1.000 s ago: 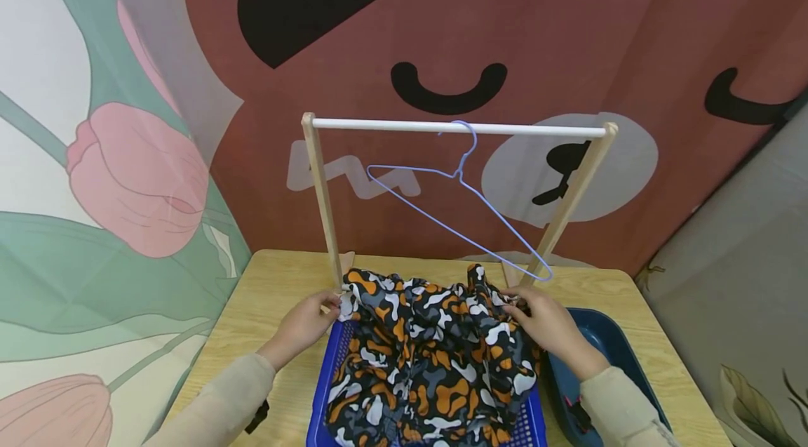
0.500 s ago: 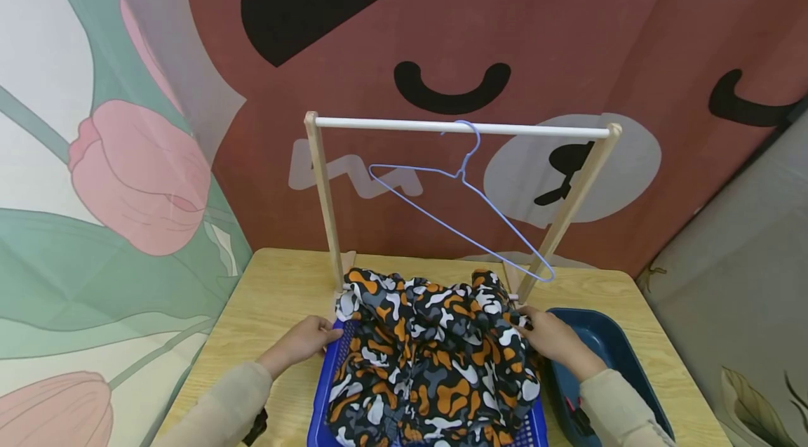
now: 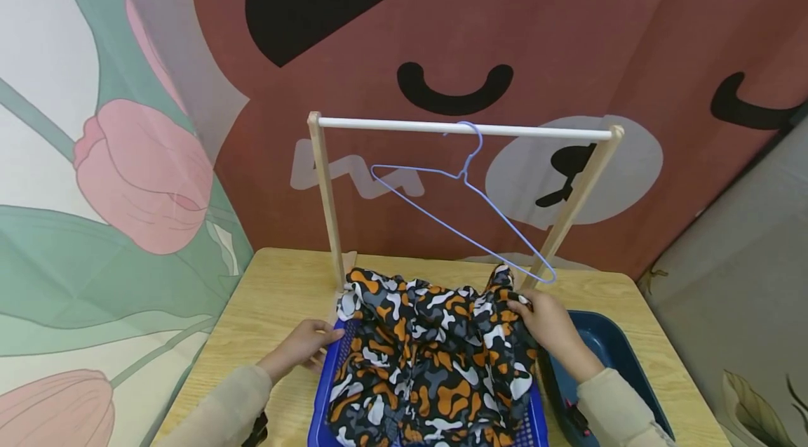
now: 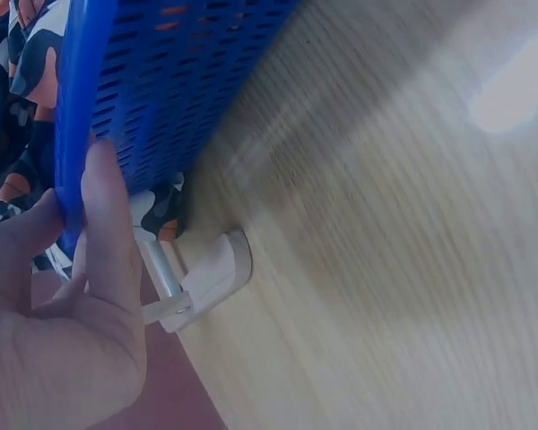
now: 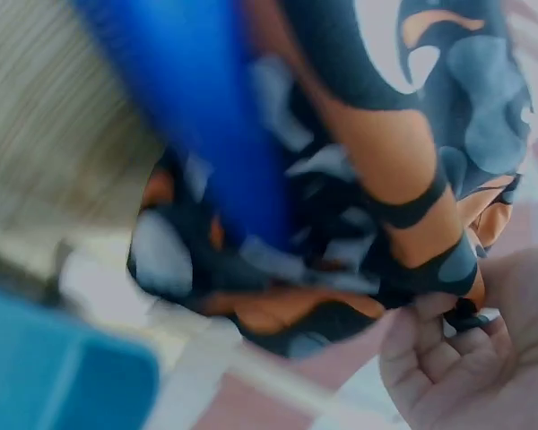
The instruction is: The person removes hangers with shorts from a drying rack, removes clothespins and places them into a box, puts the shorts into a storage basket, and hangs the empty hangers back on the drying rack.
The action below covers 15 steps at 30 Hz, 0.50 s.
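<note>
A camouflage-patterned garment (image 3: 442,356) in black, grey, white and orange lies bunched in a blue perforated basket (image 3: 318,398). My left hand (image 3: 303,347) pinches the basket's left rim; in the left wrist view the thumb and fingers lie on either side of the blue wall (image 4: 152,98). At the garment's upper right my right hand (image 3: 552,326) holds the cloth. The right wrist view shows curled fingers of that hand (image 5: 484,358) gripping a fold of patterned fabric (image 5: 403,170). What lies under the garment is hidden.
Behind the basket stands a wooden rack with a white bar (image 3: 391,125). A light blue hanger (image 3: 466,173) hangs from it, tilted down to the right. A dark teal tray (image 3: 625,349) with a small dark and red item sits right of the basket, on the wooden table (image 3: 284,278).
My left hand has let go of the garment's upper left part and moved down to the basket rim. The right hand slid lower along the garment, then came back up, lifting its upper right part.
</note>
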Each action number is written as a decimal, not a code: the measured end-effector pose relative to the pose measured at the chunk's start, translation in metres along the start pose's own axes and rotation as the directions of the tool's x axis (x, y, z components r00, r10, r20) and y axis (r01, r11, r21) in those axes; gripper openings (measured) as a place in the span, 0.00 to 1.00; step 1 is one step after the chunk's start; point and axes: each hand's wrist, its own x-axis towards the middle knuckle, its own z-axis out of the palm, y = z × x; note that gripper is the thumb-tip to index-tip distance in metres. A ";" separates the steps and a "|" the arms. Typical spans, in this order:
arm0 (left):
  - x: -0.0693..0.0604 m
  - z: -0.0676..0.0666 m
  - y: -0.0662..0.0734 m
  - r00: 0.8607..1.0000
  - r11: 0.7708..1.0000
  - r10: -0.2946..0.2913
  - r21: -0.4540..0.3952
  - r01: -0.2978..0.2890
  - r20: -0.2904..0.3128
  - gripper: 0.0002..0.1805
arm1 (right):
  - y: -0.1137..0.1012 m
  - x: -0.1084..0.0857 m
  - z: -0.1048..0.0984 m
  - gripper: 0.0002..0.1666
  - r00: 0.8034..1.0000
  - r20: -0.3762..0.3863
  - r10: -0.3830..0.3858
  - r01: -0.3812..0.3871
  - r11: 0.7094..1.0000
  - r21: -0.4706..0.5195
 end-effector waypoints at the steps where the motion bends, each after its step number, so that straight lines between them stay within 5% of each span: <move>1: 0.000 0.000 -0.001 1.000 1.000 -0.004 -0.008 0.004 -0.003 0.15 | -0.008 -0.001 0.000 0.15 1.000 -0.017 -0.010 0.010 1.000 0.015; 9: -0.002 0.006 -0.003 1.000 0.998 0.004 -0.070 -0.005 -0.019 0.14 | -0.060 -0.003 -0.005 0.15 0.993 -0.118 -0.013 0.031 0.988 0.149; 15: -0.001 0.016 0.003 0.998 0.990 0.063 -0.125 -0.063 -0.010 0.15 | -0.098 -0.013 -0.003 0.12 0.983 -0.056 -0.177 0.185 0.966 0.181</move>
